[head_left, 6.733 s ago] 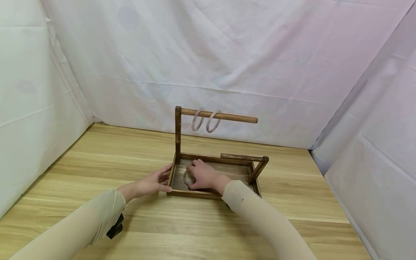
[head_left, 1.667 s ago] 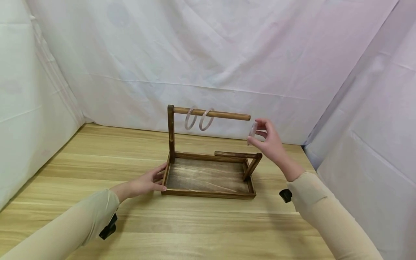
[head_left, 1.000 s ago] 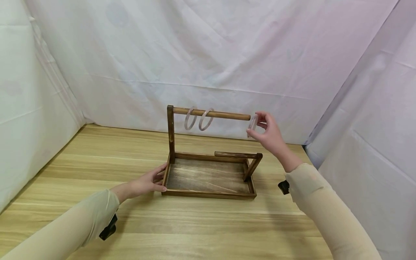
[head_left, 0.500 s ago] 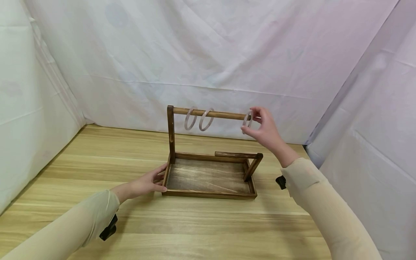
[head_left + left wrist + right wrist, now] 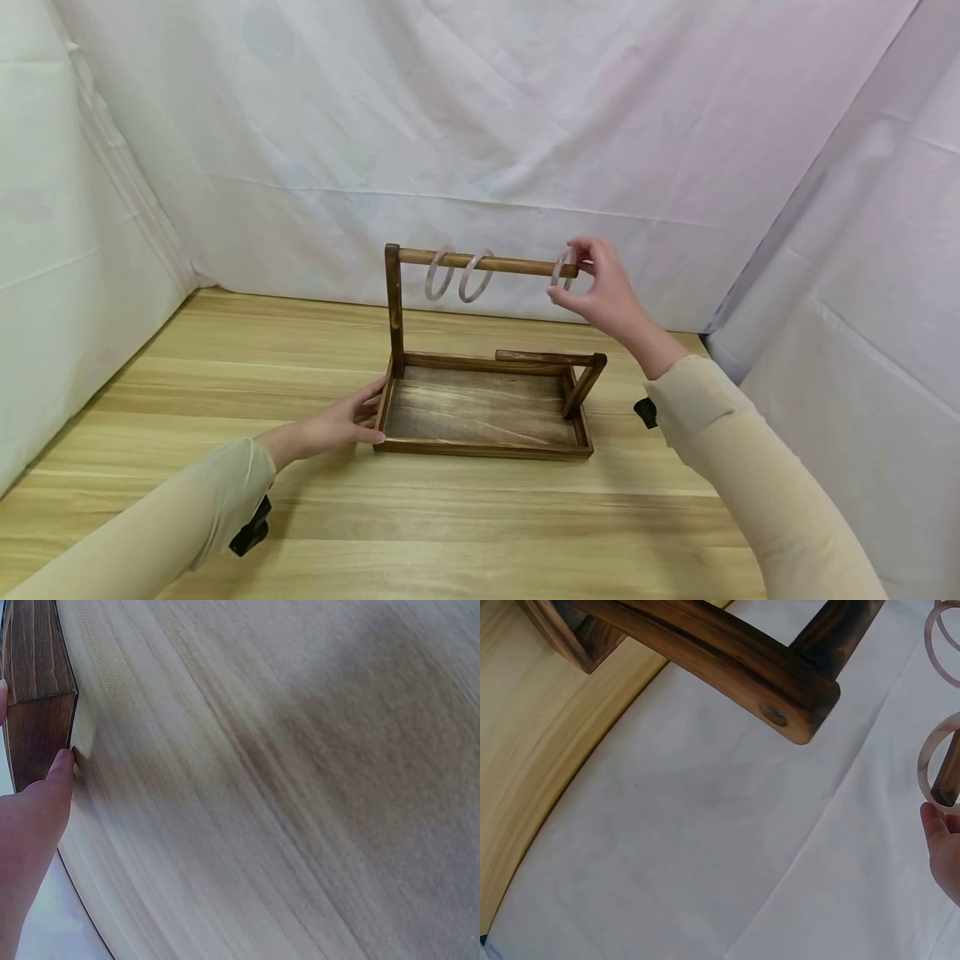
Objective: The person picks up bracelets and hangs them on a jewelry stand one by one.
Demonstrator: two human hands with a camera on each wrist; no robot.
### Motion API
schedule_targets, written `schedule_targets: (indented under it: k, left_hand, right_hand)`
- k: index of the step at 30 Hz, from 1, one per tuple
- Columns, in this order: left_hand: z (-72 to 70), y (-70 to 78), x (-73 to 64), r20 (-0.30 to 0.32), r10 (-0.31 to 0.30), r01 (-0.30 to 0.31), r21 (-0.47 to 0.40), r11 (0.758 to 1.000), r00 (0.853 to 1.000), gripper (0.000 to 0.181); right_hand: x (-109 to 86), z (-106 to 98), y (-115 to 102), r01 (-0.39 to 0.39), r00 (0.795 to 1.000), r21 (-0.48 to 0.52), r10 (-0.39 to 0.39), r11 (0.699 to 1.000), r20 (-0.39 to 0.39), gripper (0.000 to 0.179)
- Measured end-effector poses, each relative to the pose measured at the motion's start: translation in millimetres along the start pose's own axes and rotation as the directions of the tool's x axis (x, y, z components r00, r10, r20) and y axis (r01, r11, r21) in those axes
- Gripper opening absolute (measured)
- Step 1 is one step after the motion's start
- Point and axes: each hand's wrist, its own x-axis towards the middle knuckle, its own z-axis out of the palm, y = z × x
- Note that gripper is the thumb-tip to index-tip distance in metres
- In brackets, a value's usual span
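Observation:
My right hand (image 5: 613, 293) pinches a pale translucent bangle (image 5: 557, 273) between thumb and fingers. The bangle (image 5: 923, 761) encircles the right tip of the upper rod (image 5: 521, 266) on a dark wooden bangle stand. Farther left, two similar bangles (image 5: 430, 286) hang from that rod, side by side. Low at the stand's left end, my left hand (image 5: 333, 427) rests against the tray base (image 5: 483, 449), thumb at the front corner and fingers along the side. In the left wrist view the thumb (image 5: 61, 766) touches the wood.
A shorter, lower rod (image 5: 536, 357) juts left from a post (image 5: 585, 387) at the tray's right end. The stand sits on a light wood-grain table (image 5: 450, 525). White cloth (image 5: 525, 125) hangs behind and at both sides.
My right hand has lifted a bangle out of the tray, carried it right and up, then moved it left over the upper rod's tip. The left hand stays at the tray's left end.

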Motion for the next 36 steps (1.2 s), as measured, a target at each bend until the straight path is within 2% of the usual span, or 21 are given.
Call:
schedule_targets:
  k: [16,23,36]
  left_hand:
    - [-0.1,-0.2,-0.5,-0.004,-0.002,0.002,0.007,1.000,1.000,0.095]
    - [-0.3,-1.6,-0.2,-0.011,0.001,-0.001,-0.005,1.000,1.000,0.095]
    - [0.0,-2.0,-0.6,-0.015,0.000,0.000,-0.005,1.000,1.000,0.095]
  right_hand:
    - [9.2,4,-13,0.028,0.999,-0.056,-0.027,0.998,0.035,0.063]
    - [10.5,8,-17,0.096,0.994,-0.086,-0.091,0.992,0.054,0.063]
    - [14.5,20,-23,0.169,0.984,-0.138,-0.159,0.976,0.079,0.065]
